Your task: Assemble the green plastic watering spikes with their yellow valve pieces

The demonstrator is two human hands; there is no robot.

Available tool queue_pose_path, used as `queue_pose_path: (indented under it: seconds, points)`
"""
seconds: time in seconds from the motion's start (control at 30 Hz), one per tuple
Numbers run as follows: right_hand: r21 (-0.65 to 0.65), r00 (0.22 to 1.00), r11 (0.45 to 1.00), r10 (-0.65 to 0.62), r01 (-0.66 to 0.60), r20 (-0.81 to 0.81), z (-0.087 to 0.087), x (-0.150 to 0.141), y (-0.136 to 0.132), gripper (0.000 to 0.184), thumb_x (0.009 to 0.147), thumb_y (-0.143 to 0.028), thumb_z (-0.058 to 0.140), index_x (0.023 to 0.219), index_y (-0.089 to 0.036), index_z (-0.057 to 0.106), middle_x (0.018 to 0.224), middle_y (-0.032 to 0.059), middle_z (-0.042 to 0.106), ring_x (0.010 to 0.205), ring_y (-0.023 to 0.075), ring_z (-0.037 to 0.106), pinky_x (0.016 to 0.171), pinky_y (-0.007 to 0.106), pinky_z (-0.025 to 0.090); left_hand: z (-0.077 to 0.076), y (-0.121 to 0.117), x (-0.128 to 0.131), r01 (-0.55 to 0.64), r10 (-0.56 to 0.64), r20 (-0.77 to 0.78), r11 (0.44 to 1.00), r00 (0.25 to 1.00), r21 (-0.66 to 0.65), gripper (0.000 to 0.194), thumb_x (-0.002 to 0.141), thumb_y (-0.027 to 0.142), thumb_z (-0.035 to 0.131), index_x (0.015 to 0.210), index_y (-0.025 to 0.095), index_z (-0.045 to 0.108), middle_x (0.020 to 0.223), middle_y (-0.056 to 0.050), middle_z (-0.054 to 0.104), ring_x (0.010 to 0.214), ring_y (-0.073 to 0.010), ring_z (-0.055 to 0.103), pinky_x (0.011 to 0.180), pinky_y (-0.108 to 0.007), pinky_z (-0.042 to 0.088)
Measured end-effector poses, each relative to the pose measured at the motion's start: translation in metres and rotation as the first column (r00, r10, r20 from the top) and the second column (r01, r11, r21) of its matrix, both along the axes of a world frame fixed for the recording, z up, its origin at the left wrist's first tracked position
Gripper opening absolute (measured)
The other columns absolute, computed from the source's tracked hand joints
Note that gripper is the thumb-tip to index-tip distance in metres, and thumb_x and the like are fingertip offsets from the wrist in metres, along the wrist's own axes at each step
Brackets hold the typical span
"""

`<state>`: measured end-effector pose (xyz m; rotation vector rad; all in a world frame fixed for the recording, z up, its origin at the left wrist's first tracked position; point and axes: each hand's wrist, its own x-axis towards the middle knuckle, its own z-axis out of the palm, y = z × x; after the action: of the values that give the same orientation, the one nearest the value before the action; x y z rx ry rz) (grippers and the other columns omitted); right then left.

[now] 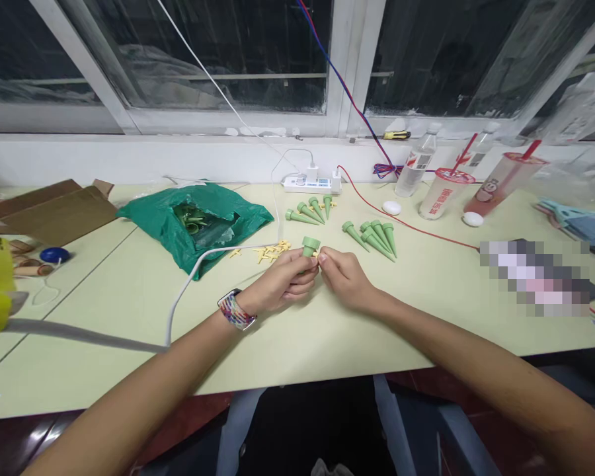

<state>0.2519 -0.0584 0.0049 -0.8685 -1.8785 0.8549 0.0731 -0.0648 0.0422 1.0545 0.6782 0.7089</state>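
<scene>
My left hand (pixel 288 281) is closed around a green plastic watering spike (pixel 310 244), its wide round cap up and its lower part hidden in my fingers. Against the spike's side, just under the cap, my right hand (pixel 346 279) pinches a small yellow plastic valve (pixel 315 254), mostly covered by the fingertips. Whether the valve is seated in the spike, I cannot tell. Left of my hands lies a pile of yellow valves (pixel 272 252). Several green spikes (pixel 377 237) lie to the right, and more spikes (pixel 308 210) with yellow bits among them lie behind.
An open green plastic bag (pixel 151 221) holding more green pieces sits left. A white cable (pixel 176 307) crosses the table beside my left forearm. Behind are a power strip (pixel 305 184) and a red cable (pixel 416 228). Drink cups (pixel 443 195) and bottles (pixel 416 162) stand back right; a cardboard box (pixel 54 215) lies far left.
</scene>
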Motion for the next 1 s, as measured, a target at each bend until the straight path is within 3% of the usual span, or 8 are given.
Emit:
queue_pose_path:
  seconds: [0.1, 0.17, 0.27, 0.33, 0.5, 0.87, 1.0]
  points:
    - [-0.130, 0.995, 0.991, 0.030, -0.042, -0.095, -0.004, -0.003, 0.000, 0.044, 0.110, -0.054, 0.037, 0.076, -0.025, 0.035, 0.059, -0.0069, 0.035, 0.054, 0.0133, 0.035, 0.056, 0.029, 0.029, 0.000, 0.001, 0.001, -0.027, 0.028, -0.032, 0.999, 0.999, 0.036, 0.033, 0.094, 0.033, 0.065, 0.075, 0.022, 0.040, 0.052, 0.012, 0.027, 0.041, -0.0037, 0.016, 0.034, -0.012, 0.018]
    - [-0.131, 0.995, 0.990, 0.034, -0.047, -0.095, -0.006, -0.003, 0.003, 0.042, 0.111, -0.052, 0.036, 0.078, -0.026, 0.034, 0.060, -0.0071, 0.034, 0.053, 0.0137, 0.035, 0.056, 0.028, 0.029, 0.001, 0.003, 0.001, -0.055, 0.059, -0.069, 0.996, 0.996, 0.063, 0.032, 0.095, 0.031, 0.063, 0.075, 0.022, 0.040, 0.053, 0.012, 0.027, 0.041, -0.0039, 0.016, 0.034, -0.013, 0.018]
    - [0.092, 0.998, 0.996, -0.009, 0.003, 0.063, -0.007, 0.004, 0.010, 0.034, 0.111, -0.043, 0.036, 0.082, -0.025, 0.035, 0.067, -0.0049, 0.040, 0.059, 0.0150, 0.038, 0.061, 0.029, 0.031, 0.003, 0.004, 0.001, -0.065, 0.071, -0.122, 0.997, 0.990, 0.050, 0.032, 0.097, 0.031, 0.059, 0.074, 0.023, 0.038, 0.055, 0.011, 0.025, 0.041, -0.0041, 0.016, 0.034, -0.014, 0.018]
    - [0.257, 0.979, 0.966, -0.052, -0.001, 0.197, -0.006, 0.010, 0.014, 0.028, 0.111, -0.037, 0.035, 0.086, -0.025, 0.035, 0.070, -0.0033, 0.044, 0.061, 0.0162, 0.039, 0.063, 0.030, 0.031, 0.004, 0.003, 0.001, -0.056, 0.059, -0.144, 0.998, 0.988, 0.023, 0.033, 0.098, 0.030, 0.056, 0.073, 0.023, 0.036, 0.056, 0.011, 0.024, 0.041, -0.0042, 0.015, 0.033, -0.014, 0.017]
    - [0.432, 0.912, 0.900, -0.135, -0.049, 0.386, -0.004, 0.019, 0.018, 0.020, 0.110, -0.030, 0.032, 0.091, -0.025, 0.036, 0.072, -0.0008, 0.051, 0.059, 0.0183, 0.042, 0.059, 0.030, 0.028, 0.007, -0.001, 0.000, 0.011, -0.007, -0.177, 1.000, 0.984, 0.020, 0.029, 0.100, 0.030, 0.051, 0.076, 0.024, 0.034, 0.059, 0.011, 0.024, 0.041, -0.0048, 0.015, 0.033, -0.014, 0.016]
    - [0.330, 0.912, 0.942, -0.076, -0.067, 0.402, -0.002, 0.021, 0.014, 0.024, 0.112, -0.035, 0.031, 0.090, -0.026, 0.036, 0.073, -0.0006, 0.055, 0.061, 0.0188, 0.047, 0.061, 0.029, 0.032, 0.001, -0.009, 0.006, 0.009, 0.038, -0.244, 0.982, 0.969, 0.189, 0.027, 0.104, 0.036, 0.046, 0.084, 0.025, 0.030, 0.059, 0.011, 0.027, 0.043, -0.0063, 0.020, 0.038, -0.014, 0.022]
    - [0.333, 0.859, 0.939, -0.099, -0.086, 0.501, 0.002, 0.022, 0.013, 0.024, 0.112, -0.034, 0.030, 0.091, -0.025, 0.037, 0.073, 0.0004, 0.057, 0.059, 0.0190, 0.046, 0.060, 0.030, 0.029, -0.005, -0.009, 0.008, 0.007, 0.049, -0.281, 0.980, 0.958, 0.197, 0.023, 0.105, 0.034, 0.040, 0.086, 0.026, 0.029, 0.060, 0.012, 0.026, 0.044, -0.0073, 0.021, 0.040, -0.015, 0.023]
